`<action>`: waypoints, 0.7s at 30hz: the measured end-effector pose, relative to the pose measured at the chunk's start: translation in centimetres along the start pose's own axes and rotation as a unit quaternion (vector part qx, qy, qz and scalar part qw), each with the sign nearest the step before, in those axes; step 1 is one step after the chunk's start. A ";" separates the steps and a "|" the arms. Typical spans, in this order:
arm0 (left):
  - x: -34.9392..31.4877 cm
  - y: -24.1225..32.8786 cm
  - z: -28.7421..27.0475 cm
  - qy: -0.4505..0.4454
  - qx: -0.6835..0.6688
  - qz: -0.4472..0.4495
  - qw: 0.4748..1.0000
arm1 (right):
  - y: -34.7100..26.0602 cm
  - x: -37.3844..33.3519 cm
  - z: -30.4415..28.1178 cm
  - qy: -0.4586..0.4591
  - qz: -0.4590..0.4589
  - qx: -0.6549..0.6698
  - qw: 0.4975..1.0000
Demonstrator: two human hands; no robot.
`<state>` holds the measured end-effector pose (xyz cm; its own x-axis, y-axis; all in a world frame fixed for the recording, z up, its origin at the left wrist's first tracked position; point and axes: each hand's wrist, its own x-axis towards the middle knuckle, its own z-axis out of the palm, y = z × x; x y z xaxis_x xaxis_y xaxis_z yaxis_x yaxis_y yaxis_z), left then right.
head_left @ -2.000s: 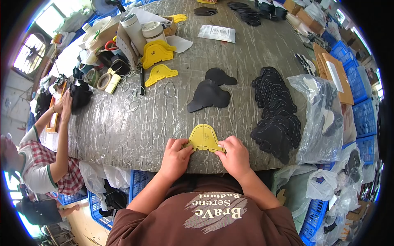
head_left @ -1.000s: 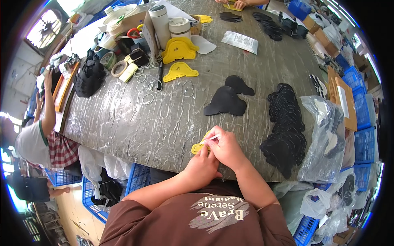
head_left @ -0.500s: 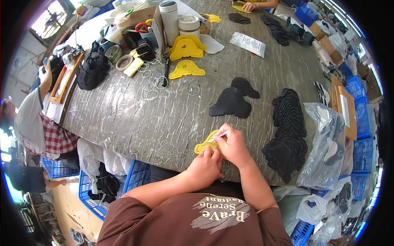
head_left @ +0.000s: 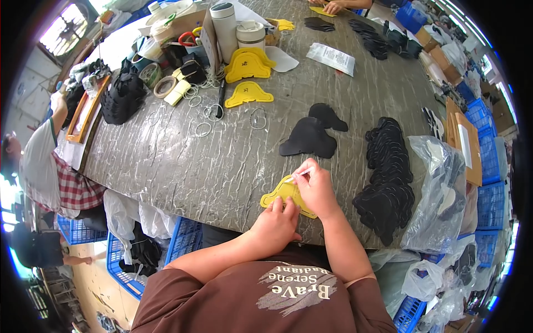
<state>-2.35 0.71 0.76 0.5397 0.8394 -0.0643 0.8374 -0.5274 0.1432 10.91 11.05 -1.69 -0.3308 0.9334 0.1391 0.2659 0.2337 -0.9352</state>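
On the near part of the table lies a yellow template (head_left: pixel 285 191) with slots and a curved outline. My left hand (head_left: pixel 276 221) presses its fingertips on the template's near side, fingers a little apart and not gripping. A slim white pen (head_left: pixel 305 173) is pinched in my right hand (head_left: pixel 317 191), its tip at the template's upper edge. What lies beneath the template is hidden. Just beyond my hands rest black curved pieces (head_left: pixel 308 138), overlapping. To the right a long fanned stack of black pieces (head_left: pixel 386 177) runs toward the near edge.
Two more yellow templates (head_left: pixel 249 93) lie farther off, near a black marker (head_left: pixel 221 100), tape rolls (head_left: pixel 165 87) and white bottles (head_left: pixel 224 30). A clear plastic bag (head_left: pixel 436 194) covers the right edge. Co-workers' hands (head_left: pixel 333 7) show at the far side and left.
My right hand with the pen has moved up and away along the template's edge, uncovering more of the template. My left hand stays pressed on it.
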 end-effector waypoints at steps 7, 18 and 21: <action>0.1 0.1 -0.2 -0.020 -0.011 -0.011 1.000 | 0.5 0.3 -0.3 0.043 -0.033 -0.006 0.998; 0.0 0.1 -0.2 -0.014 -0.013 -0.008 1.000 | 0.5 -0.2 -1.5 0.076 0.004 -0.028 0.997; 0.0 0.1 -0.3 -0.017 -0.014 -0.010 1.000 | 0.1 -0.5 -1.6 0.076 0.007 -0.048 0.996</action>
<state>-2.30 0.75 1.05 0.5255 0.8447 -0.1014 0.8459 -0.5060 0.1688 12.53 11.07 -1.36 -0.1876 0.9653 0.1817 0.3566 0.2393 -0.9031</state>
